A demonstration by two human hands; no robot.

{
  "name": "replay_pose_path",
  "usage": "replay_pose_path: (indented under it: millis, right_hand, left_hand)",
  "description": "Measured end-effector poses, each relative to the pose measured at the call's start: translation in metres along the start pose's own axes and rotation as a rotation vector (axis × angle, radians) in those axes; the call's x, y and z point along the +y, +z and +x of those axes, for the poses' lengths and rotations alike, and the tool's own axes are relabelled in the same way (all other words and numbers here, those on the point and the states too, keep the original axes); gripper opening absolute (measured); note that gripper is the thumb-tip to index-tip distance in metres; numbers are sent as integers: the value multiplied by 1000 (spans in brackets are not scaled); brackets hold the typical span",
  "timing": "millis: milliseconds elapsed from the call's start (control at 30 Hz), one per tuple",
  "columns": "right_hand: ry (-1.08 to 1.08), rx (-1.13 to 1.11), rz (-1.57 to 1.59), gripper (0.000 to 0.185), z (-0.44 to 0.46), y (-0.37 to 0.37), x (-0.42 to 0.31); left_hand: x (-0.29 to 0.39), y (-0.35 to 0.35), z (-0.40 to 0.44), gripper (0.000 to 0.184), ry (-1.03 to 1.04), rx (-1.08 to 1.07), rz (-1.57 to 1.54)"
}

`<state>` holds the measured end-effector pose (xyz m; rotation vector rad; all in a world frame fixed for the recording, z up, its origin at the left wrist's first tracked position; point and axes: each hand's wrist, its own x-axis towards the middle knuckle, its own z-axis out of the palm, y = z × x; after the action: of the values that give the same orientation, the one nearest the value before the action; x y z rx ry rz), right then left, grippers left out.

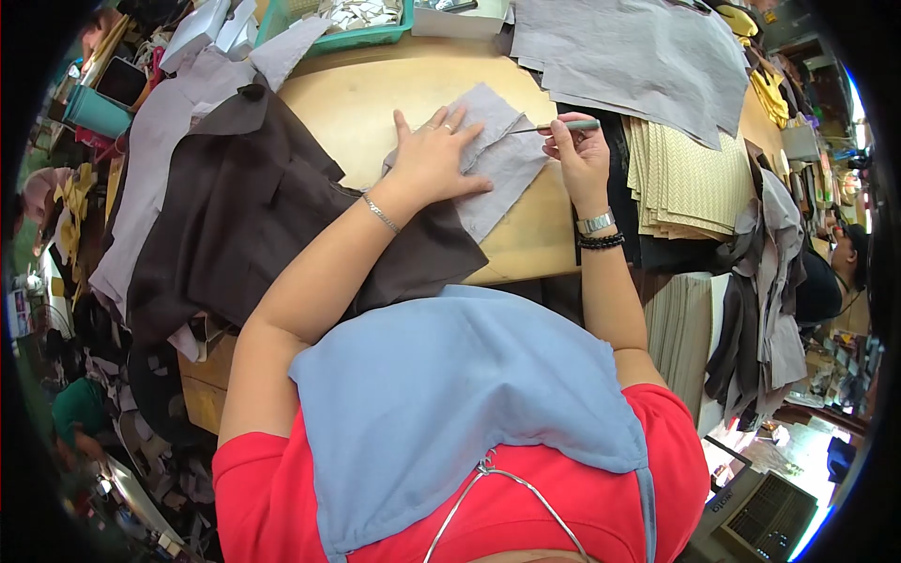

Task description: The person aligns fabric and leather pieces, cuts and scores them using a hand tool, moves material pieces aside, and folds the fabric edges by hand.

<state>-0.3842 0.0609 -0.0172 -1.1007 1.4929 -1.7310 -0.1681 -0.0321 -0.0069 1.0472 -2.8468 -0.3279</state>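
Observation:
My left hand [435, 159] lies flat with its fingers spread on a grey cloth piece [511, 178], pressing it to the wooden tabletop. A folded or seamed line runs across that cloth near my fingertips. My right hand [579, 155] pinches a slim pointed tool [582, 125] with a grey-green handle and a thin dark shaft. Its tip points left, at the seam line of the cloth; whether it touches the fabric I cannot tell. Dark brown cloth [253, 225] spreads under my left forearm and hangs over the table's near edge.
A teal tray [338, 41] of small white pieces sits at the back. Grey cloth sheets [629, 56] and a stack of cream woven-pattern sheets [690, 178] lie at right. More grey cloth [174, 141] drapes at left. Another person [831, 272] is at far right.

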Motion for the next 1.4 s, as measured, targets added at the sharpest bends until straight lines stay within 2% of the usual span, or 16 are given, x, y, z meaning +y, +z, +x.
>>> replay_pose_path:
  millis: [333,633,1133,1400]
  right_hand:
    - [6,-14,-74,16,0,6,6]
    - [-1,30,25,18,-1,3,11]
    - [295,-35,144,18,-5,13,11]
    - [344,-60,105,16,-4,15,8]
  left_hand:
    - [2,-7,1,94,-27,-79,7]
    - [1,-3,0,93,-27,-50,-24]
    - [1,-2,0,93,-25,-54,-18]
    - [-1,-3,3,92,30,-36,104]
